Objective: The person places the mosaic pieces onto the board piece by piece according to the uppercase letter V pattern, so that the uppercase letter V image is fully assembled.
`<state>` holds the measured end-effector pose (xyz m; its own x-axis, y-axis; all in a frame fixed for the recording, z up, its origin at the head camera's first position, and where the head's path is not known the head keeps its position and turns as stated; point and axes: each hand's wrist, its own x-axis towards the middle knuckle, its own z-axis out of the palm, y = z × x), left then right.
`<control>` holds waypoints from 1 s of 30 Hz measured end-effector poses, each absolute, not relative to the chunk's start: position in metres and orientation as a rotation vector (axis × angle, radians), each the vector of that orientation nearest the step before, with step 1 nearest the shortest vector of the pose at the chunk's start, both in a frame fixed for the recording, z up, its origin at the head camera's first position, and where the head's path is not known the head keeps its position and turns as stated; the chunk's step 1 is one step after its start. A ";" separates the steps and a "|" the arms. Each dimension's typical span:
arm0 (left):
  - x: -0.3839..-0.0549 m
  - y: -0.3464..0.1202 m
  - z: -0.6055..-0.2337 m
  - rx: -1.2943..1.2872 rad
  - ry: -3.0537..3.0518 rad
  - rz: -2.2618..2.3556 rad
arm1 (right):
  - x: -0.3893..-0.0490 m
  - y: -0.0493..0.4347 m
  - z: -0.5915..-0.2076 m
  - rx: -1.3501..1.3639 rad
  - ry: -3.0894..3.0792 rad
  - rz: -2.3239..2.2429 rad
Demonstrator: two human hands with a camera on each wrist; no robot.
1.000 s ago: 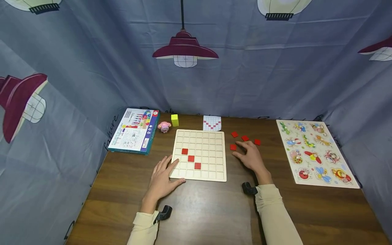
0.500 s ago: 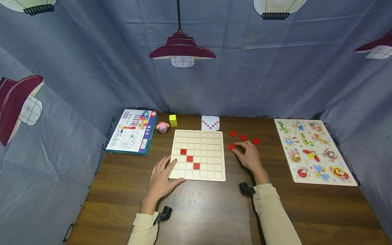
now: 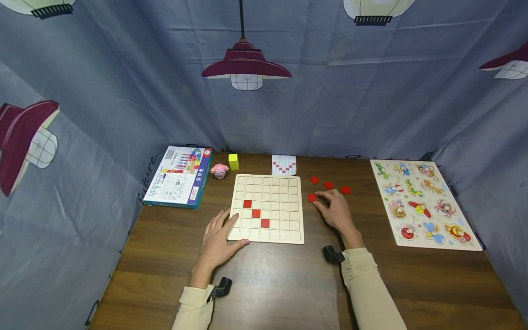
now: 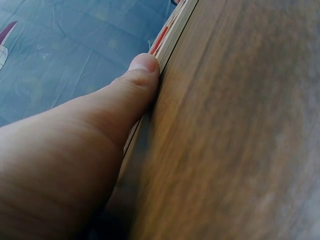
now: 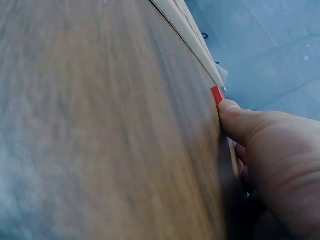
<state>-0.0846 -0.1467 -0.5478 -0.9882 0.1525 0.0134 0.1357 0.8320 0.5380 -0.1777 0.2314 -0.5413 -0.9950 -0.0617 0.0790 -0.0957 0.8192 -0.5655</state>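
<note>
pale square wooden grid board (image 3: pixel 283 197), left hand (image 3: pixel 217 243) kinda just resting round its near-left corner, fingers loose, right hand (image 3: pixel 336 212) pinching a flat red square tile (image 3: pixel 311 197) beside it

Red on the loose tiles (image 3: pixel 345 190) and in a diagonal across the pale gridded board (image 3: pixel 286 216); brown wood grain along the surface (image 3: pixel 272 293); yellow on the cube (image 3: pixel 233 162) by the far edge.

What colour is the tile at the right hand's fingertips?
Red; the tile shows best in the head view.
</note>
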 end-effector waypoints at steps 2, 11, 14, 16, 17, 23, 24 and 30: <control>-0.084 -0.147 -0.548 0.232 2.980 0.872 | -0.178 0.231 -0.542 0.129 -2.941 0.915; -0.083 -0.147 -0.548 0.227 2.985 0.894 | -0.177 0.229 -0.547 0.177 -2.914 0.857; -0.083 -0.148 -0.548 0.230 2.988 0.892 | -0.176 0.228 -0.549 0.180 -2.906 0.862; -0.084 -0.147 -0.548 0.231 2.988 0.886 | -0.175 0.228 -0.550 0.177 -2.895 0.865; -0.084 -0.147 -0.548 0.232 2.988 0.882 | -0.175 0.228 -0.551 0.175 -2.889 0.871; -0.085 -0.146 -0.548 0.230 2.980 0.886 | -0.172 0.227 -0.550 0.163 -2.876 0.924; -0.085 -0.146 -0.548 0.230 2.978 0.887 | -0.172 0.226 -0.549 0.161 -2.874 0.936; -0.085 -0.147 -0.548 0.223 2.983 0.883 | -0.171 0.214 -0.543 0.165 -2.851 1.025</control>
